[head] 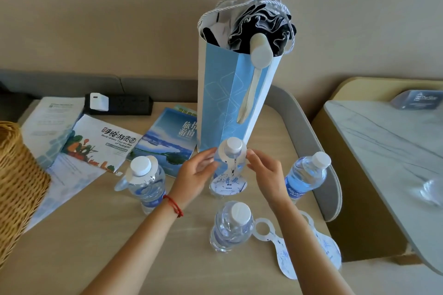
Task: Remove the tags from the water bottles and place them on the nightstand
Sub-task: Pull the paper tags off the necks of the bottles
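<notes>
left hand and right hand, grips pinching the tag, half hide its bottle.

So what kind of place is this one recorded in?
Likely a hotel guest room: complimentary-looking water bottles with hanging tags, a hand-drawn tourist map and a travel guide on a wooden table.

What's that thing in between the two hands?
A water bottle with its paper tag on its neck, between the left hand and right hand, in the head view.

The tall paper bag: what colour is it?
The bag is light blue and white; head view.
</notes>
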